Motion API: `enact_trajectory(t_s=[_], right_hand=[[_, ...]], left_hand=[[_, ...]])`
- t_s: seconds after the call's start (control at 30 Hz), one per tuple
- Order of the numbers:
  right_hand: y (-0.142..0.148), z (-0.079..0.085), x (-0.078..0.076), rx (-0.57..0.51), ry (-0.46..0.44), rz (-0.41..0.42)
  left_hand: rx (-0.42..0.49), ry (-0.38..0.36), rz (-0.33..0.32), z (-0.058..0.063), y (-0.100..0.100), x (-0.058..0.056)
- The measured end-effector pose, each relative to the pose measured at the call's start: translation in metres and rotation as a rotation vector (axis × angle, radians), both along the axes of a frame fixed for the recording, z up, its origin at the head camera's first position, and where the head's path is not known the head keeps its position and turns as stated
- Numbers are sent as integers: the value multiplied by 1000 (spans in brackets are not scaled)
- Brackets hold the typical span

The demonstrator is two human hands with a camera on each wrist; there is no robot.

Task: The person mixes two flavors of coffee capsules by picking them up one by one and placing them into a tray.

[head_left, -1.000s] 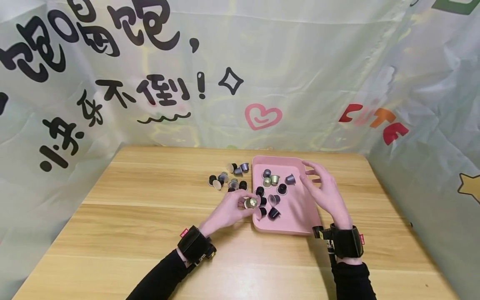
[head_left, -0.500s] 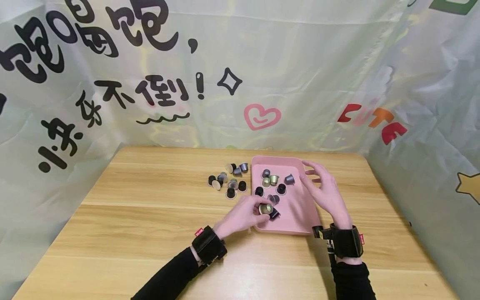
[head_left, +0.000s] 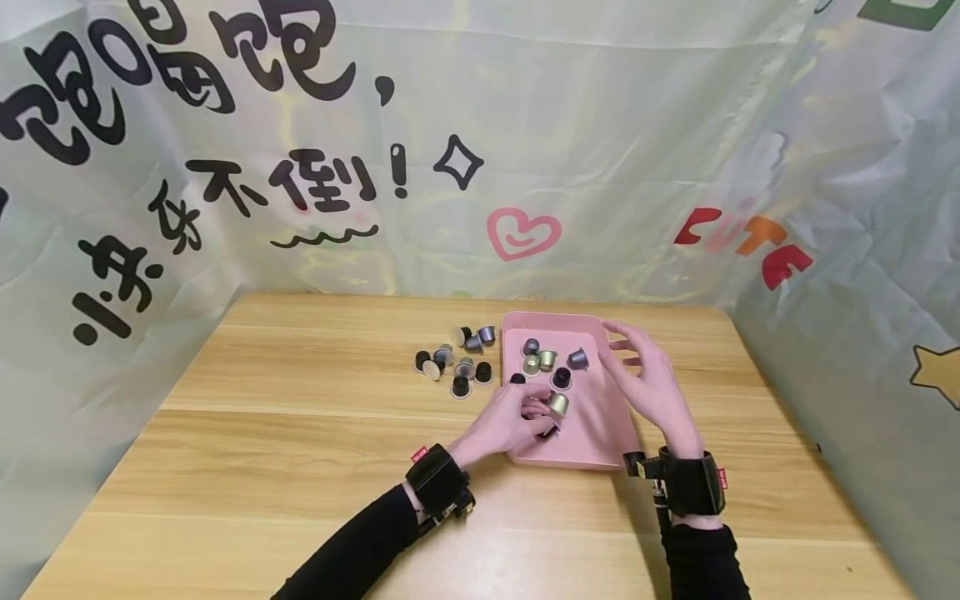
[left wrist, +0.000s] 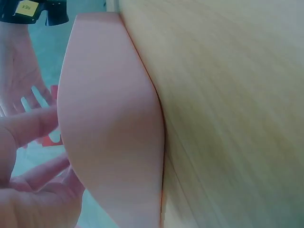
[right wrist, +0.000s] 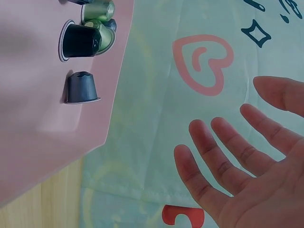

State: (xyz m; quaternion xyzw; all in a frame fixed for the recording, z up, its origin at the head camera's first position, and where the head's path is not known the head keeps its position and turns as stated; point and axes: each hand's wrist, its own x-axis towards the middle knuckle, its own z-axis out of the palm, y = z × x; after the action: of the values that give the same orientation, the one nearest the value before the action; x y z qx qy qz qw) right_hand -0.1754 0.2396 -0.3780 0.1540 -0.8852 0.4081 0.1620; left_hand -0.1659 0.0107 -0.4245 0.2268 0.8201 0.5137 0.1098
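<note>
So the left hand is leaning in over the left side of a pink tray, and a gold capsule is showing just past its fingertips, around the middle of the tray. The thumb and index are standing apart, one on the near side of the capsule and one on the far side, so they aren't pinching it. I can't tell whether any finger is touching it, since the tray wall is hiding the tips in the left wrist view. A dark capsule is peeking out by the thumb.

The right hand is hovering by the tray's right rim with its fingers spread, and the right wrist view is showing the gaps between them really clearly.

Farther back in the tray, two green capsules are sitting side by side, with a black capsule and a purple capsule lying near them. More capsules, black and greyish ones, are lying in a loose bunch on the wood table, left of the tray. Both arms are wearing black sleeves and wrist straps, and a backdrop with a pink heart is hanging behind.
</note>
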Motion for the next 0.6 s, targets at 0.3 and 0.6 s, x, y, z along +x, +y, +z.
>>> enact_trajectory(t_s=[0.3, 0.6], right_hand=[[-3, 2, 0, 15, -8, 23], [-9, 6, -4, 76, -66, 93]], left_hand=[[-34, 36, 43, 0, -41, 8], [-191, 71, 265, -5, -122, 2]])
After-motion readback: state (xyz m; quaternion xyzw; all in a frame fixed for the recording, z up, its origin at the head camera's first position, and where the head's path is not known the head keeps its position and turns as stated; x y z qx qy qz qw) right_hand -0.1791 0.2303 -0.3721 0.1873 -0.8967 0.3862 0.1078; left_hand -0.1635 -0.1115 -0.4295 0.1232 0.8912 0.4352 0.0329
